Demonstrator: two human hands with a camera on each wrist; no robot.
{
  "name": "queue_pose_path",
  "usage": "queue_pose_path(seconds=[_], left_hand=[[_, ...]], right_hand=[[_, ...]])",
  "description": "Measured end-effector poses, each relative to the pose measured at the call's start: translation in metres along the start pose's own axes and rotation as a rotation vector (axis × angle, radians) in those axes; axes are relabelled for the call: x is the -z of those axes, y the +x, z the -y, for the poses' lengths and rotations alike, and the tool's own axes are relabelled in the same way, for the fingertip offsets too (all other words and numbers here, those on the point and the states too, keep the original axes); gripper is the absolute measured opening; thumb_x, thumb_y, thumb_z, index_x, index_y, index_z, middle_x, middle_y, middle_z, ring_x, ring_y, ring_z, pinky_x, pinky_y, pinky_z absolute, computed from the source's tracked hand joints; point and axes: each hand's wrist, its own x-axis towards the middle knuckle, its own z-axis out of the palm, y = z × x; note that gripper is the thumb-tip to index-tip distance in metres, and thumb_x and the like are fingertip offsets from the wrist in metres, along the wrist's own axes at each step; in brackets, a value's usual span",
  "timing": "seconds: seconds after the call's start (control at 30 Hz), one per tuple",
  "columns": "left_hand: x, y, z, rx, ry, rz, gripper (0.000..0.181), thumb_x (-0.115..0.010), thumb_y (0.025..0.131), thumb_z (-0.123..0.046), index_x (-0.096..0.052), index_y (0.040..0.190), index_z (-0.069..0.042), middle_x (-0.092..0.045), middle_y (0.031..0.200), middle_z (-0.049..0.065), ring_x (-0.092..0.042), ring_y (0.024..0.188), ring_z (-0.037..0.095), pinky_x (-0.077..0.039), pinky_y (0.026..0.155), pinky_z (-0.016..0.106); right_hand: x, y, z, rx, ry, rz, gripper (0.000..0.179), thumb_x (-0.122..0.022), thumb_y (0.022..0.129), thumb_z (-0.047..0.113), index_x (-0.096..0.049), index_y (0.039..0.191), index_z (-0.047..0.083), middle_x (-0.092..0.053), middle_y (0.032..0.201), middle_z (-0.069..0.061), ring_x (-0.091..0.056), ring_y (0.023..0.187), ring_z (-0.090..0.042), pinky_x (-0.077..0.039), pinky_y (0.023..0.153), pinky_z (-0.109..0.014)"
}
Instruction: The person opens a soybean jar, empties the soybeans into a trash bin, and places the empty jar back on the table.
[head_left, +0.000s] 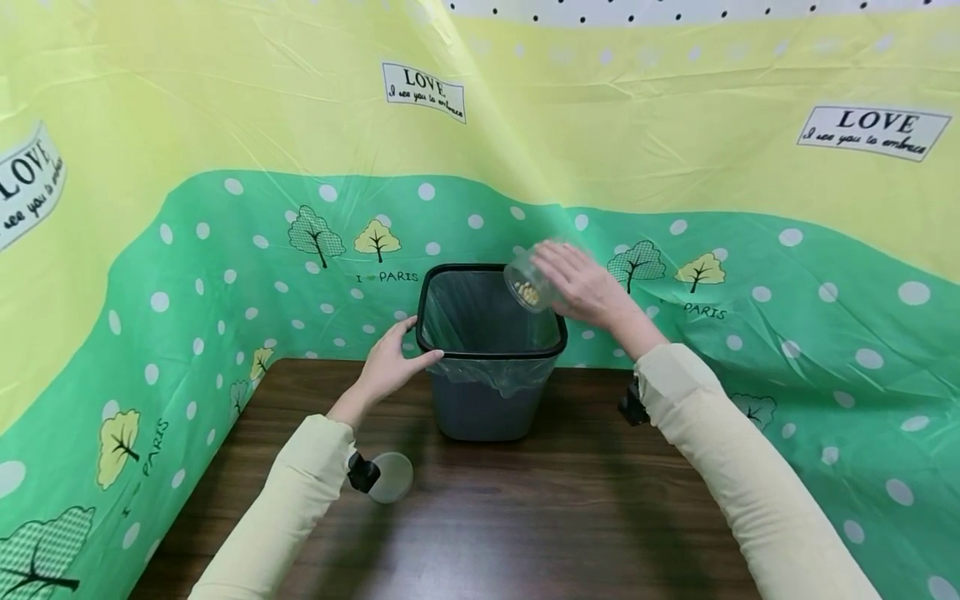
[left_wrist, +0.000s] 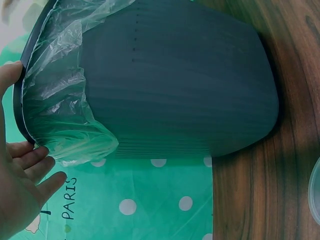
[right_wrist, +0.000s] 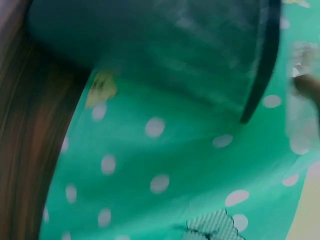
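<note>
Open tabletop (head_left: 525, 517) lies before the bin (head_left: 487, 400); the lid (head_left: 392, 477) sits front-left.

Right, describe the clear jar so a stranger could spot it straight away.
Find the dark bin lined with a clear bag at the back of the wooden table. Above its right rim, the right hand holds the jar tilted, mouth toward the bin. It is see-through, with small yellowish bits inside.
</note>
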Motion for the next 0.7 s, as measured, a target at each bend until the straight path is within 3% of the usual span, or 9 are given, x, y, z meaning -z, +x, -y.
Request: queue_pose_path(seconds=[0.13,0.23,0.37,0.53,0.7], left_hand=[[0.001,0.000,0.000,0.003,-0.001,0.001,0.081,-0.061,0.079,-0.053,-0.029,0.142,-0.014,-0.028,0.146,0.009,-0.026,0.133,0.026,-0.030,0.102,0.050],[0.001,0.000,-0.001,0.000,0.004,0.000,0.080,-0.061,0.079,-0.053,-0.030,0.142,-0.013,-0.029,0.145,0.009,-0.027,0.133,0.026,-0.030,0.102,0.050],[0.001,0.000,-0.001,-0.001,0.009,0.000,0.079,-0.062,0.080,-0.050,-0.029,0.142,-0.013,-0.029,0.145,0.009,-0.027,0.132,0.027,-0.031,0.101,0.050],[0.001,0.000,-0.001,-0.001,0.006,0.013,0.080,-0.062,0.080,-0.049,-0.028,0.143,-0.013,-0.028,0.146,0.009,-0.027,0.132,0.027,-0.031,0.101,0.050],[0.000,0.000,-0.001,-0.003,-0.004,0.009,0.080,-0.062,0.080,-0.050,-0.029,0.142,-0.014,-0.029,0.145,0.009,-0.028,0.132,0.027,-0.032,0.100,0.050]], right_hand=[[0.000,-0.005,0.001,0.005,-0.004,0.075,0.078,-0.079,0.061,0.010,-0.042,0.128,-0.006,-0.048,0.127,-0.023,-0.042,0.120,-0.036,-0.034,0.100,-0.046],[0.003,-0.006,0.001,-0.033,0.019,0.046,0.085,-0.084,0.057,0.012,-0.042,0.128,-0.006,-0.047,0.128,-0.024,-0.040,0.121,-0.037,-0.033,0.101,-0.047],[0.003,-0.003,0.002,-0.035,0.037,-0.002,0.078,-0.080,0.062,0.010,-0.043,0.128,-0.006,-0.045,0.130,-0.023,-0.039,0.123,-0.036,-0.032,0.101,-0.047],[0.000,-0.007,0.004,-0.010,0.041,0.059,0.075,-0.078,0.061,0.007,-0.045,0.126,-0.006,-0.048,0.126,-0.023,-0.043,0.119,-0.036,-0.035,0.099,-0.048],[0.006,-0.015,0.001,-0.076,0.067,0.039,0.085,-0.084,0.054,0.010,-0.044,0.127,-0.005,-0.047,0.128,-0.023,-0.041,0.120,-0.037,-0.034,0.100,-0.047]])
